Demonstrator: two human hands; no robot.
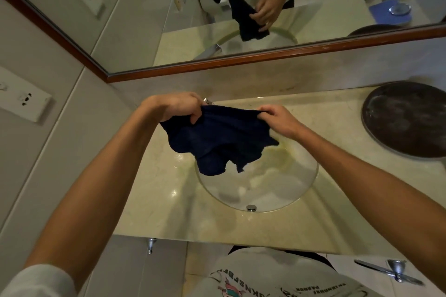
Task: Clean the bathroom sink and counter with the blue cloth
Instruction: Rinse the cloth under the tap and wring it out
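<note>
Both hands, the left hand (177,109) and right hand (277,119), pinched the top edge of the blue cloth (217,142), which hung spread above the sink (277,190), so wiping basin and counter (154,200) seemingly remained undone.

- There is one view only, from a wide-angle camera worn on the person's head.
- It looks forward and steeply down over both forearms to the counter (169,200) and the sink (277,190), close below.
- The wide lens bends straight edges near the borders of the picture.
- The top of the picture takes in the mirror (149,7) on the wall behind the counter, which shows the same scene from the opposite side.
- The person's own shirt (253,277) fills the bottom edge.
</note>
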